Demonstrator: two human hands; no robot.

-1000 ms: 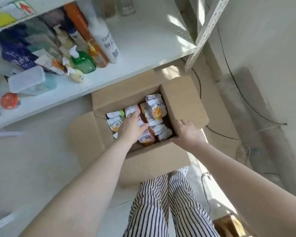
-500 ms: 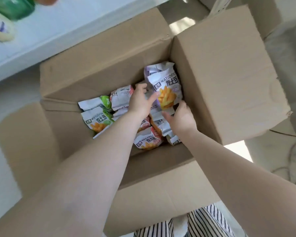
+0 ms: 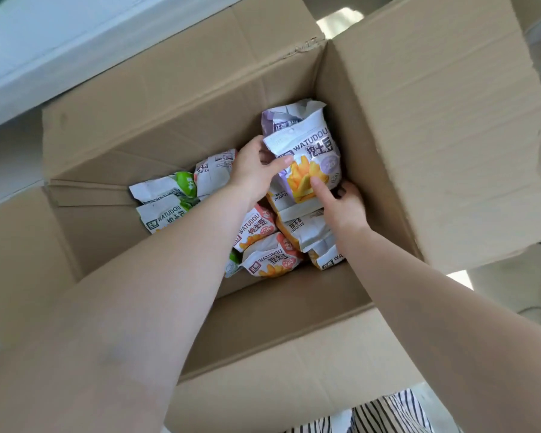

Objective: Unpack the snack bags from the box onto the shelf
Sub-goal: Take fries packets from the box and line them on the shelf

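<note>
L hand [image 3: 253, 170] and R hand [image 3: 341, 204] both pinching purple snack bag [image 3: 306, 164] — thumbs on front, inside box [image 3: 175, 98]

Both hands are low inside the box [image 3: 175, 98], and its four walls close them in. Just right of the right hand [image 3: 345, 207] stands the right wall, with its flap [image 3: 444, 120] rising above it. Under and between the hands the snack bags [image 3: 263, 245] cover the floor of the box. Left of the left hand [image 3: 252, 173], past the green bags [image 3: 172, 195], some bare floor shows. Straight above the hands the box is open.
</note>
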